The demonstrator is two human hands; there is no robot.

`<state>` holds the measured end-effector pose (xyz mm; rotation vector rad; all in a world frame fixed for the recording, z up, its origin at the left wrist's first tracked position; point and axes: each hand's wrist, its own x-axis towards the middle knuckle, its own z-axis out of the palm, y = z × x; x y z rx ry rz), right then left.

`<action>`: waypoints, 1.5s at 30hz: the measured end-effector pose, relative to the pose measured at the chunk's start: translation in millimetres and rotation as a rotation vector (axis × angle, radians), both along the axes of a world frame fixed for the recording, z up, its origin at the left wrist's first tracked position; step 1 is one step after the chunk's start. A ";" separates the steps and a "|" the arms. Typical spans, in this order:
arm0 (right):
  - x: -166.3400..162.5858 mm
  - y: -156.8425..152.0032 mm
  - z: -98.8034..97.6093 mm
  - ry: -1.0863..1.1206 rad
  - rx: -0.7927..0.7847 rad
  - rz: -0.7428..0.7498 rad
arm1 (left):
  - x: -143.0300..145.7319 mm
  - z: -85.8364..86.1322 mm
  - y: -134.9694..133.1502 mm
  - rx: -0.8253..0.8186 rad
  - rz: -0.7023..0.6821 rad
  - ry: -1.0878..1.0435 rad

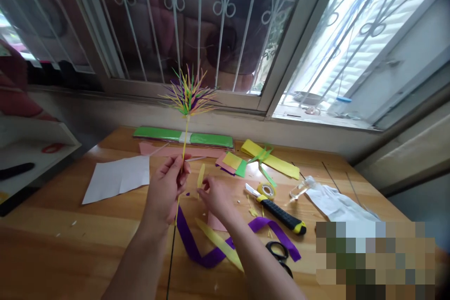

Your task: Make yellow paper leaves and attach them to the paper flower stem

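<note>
My left hand [170,180] is closed around the thin yellow stem of a paper flower [190,96]. The flower stands upright, its head a burst of fine yellow, green, purple and orange strips. To its right, my right hand [214,197] pinches a narrow yellow paper strip [200,176], whose rounded tip points up. Under my forearms a long purple paper strip [190,239] curls over the table, crossed by another pale yellow strip [223,248]. A bit of pink paper [215,222] shows partly behind my right wrist.
Right of my hands lie a utility knife [277,211], a tape roll [266,191], black scissors [277,249] and a small clear bottle [301,188]. Behind are a green paper pack [154,133], folded yellow paper [277,161] and small coloured squares [232,161]. White paper [117,178] lies left.
</note>
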<state>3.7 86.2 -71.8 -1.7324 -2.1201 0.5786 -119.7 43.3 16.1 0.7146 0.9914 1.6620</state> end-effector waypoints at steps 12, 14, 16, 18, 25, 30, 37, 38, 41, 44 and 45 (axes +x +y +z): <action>-34.1 46.0 -27.5 -0.091 -0.047 -0.172 | 5.7 -1.8 0.8 -0.001 -0.030 -0.027; -34.3 44.1 -29.3 -0.075 -0.048 -0.145 | 6.0 -0.7 0.0 0.007 -0.054 -0.031; -30.7 40.9 -30.2 -0.056 -0.045 -0.116 | 5.3 0.3 -0.4 0.017 -0.062 -0.040; -25.0 37.0 -30.0 -0.044 -0.031 -0.115 | 3.9 0.5 -0.3 0.017 -0.065 -0.045; -28.6 29.6 -24.4 -0.042 0.006 -0.239 | 5.3 -1.7 1.4 0.028 -0.027 -0.027; -40.6 34.1 -25.3 0.086 -0.060 -0.228 | 8.9 -1.4 1.7 0.018 -0.027 -0.009; -9.8 25.3 -12.3 0.548 -0.189 -0.177 | 9.8 -5.0 3.5 0.003 -0.017 -0.014; -1.2 19.9 -5.4 0.636 -0.205 -0.167 | 11.2 -6.2 3.9 -0.007 -0.027 -0.015; 27.3 -1.6 23.5 0.877 -0.215 -0.132 | 20.3 -10.3 4.0 -0.052 -0.083 -0.027; 51.6 -23.8 57.1 1.266 -0.197 -0.137 | 36.4 -13.6 0.6 -0.091 -0.151 -0.027; 57.2 -29.8 67.1 1.428 -0.189 -0.142 | 42.4 -14.3 -1.3 -0.095 -0.173 -0.019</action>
